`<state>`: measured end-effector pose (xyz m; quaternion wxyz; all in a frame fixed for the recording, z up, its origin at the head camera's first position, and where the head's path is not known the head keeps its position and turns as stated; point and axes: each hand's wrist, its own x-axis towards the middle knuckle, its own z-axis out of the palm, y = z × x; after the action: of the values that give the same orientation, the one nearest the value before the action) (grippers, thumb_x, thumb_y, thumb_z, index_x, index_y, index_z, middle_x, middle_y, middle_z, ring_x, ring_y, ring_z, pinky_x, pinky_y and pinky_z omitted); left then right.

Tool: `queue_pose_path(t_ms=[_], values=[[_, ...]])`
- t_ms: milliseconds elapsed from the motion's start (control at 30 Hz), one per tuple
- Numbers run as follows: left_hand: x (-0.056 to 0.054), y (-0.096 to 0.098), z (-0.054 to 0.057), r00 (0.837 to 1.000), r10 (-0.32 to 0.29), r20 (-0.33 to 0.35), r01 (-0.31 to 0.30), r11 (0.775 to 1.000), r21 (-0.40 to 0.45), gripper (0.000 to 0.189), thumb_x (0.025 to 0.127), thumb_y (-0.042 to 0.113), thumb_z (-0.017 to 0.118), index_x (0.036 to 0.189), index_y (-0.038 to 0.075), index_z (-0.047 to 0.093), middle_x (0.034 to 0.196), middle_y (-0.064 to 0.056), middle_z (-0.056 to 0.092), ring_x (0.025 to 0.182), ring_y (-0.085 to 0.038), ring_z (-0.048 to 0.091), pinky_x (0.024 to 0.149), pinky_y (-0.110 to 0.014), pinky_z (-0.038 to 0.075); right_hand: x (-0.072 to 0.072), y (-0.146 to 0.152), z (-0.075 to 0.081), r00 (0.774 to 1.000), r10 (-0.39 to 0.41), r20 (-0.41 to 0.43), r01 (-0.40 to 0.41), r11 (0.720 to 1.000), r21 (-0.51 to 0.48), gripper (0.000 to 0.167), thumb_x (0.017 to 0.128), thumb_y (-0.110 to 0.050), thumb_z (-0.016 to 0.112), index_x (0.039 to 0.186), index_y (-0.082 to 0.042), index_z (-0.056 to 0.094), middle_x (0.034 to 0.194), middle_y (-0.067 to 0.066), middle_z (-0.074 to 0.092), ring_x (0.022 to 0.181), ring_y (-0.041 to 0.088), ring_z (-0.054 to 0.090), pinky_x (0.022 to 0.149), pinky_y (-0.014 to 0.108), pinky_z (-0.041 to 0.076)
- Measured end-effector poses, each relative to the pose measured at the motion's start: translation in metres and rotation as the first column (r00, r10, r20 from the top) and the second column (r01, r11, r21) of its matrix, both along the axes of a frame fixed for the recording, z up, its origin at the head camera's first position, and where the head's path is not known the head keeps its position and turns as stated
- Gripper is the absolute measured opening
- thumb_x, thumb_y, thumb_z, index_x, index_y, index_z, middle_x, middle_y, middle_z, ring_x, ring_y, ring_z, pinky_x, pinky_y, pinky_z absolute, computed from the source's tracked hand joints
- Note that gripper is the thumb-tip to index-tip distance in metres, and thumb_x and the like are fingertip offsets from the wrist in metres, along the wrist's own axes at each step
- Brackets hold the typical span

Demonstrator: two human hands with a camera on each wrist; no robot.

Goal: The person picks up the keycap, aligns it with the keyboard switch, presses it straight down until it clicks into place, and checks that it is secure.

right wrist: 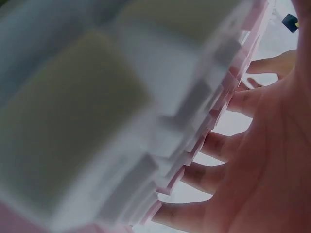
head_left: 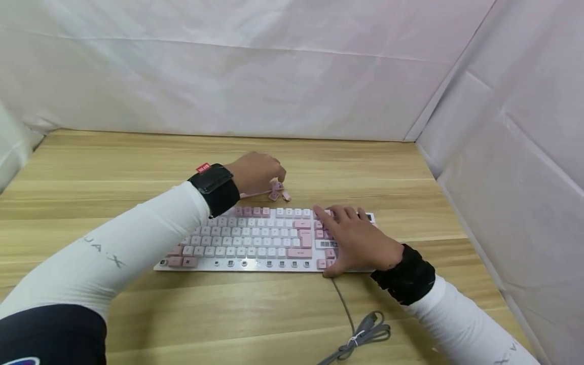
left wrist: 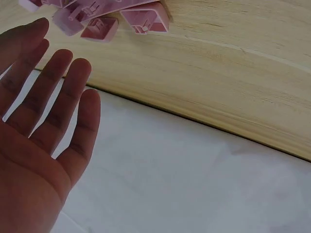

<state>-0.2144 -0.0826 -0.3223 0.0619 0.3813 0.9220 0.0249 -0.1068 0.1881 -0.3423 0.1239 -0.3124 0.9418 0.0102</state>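
A white keyboard (head_left: pixel 255 238) with white and pink keys lies across the middle of the table. Along its front row, several key positions are bare and show their switches. My right hand (head_left: pixel 360 243) rests spread over the keyboard's right end, the thumb by its front edge and the fingers among the keys. In the right wrist view, the fingertips of the right hand (right wrist: pixel 262 145) meet the keys. Behind the keyboard, my left hand (head_left: pixel 257 172) hovers over loose pink keycaps (head_left: pixel 274 195); its fingers look relaxed in the left wrist view. Near it lies a long pink keycap (left wrist: pixel 114 7), underside showing.
A grey cable (head_left: pixel 365 332), bundled with a white tie, lies in front of the keyboard on the wooden table (head_left: pixel 219 314). White cloth (head_left: pixel 228 76) hangs behind the table, and more cloth (head_left: pixel 515 152) borders the right side.
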Motion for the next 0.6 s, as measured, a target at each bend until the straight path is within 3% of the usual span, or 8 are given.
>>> queue_pose_path(t_ms=[600], values=[[-0.003, 0.012, -0.005, 1.0, -0.009, -0.026, 0.008, 1.0, -0.03, 0.02, 0.093, -0.002, 0.062, 0.1, 0.013, 0.074, 0.102, -0.005, 0.074, 0.094, -0.022, 0.067, 0.084, -0.038, 0.055, 0.001, -0.001, 0.001, 1.0, 0.017, -0.02, -0.017, 1.0, 0.007, 0.134, 0.058, -0.073, 0.082, 0.161, -0.015, 0.018, 0.15, 0.019, 0.04, 0.136, 0.038, 0.041, 0.108, 0.065, 0.032]])
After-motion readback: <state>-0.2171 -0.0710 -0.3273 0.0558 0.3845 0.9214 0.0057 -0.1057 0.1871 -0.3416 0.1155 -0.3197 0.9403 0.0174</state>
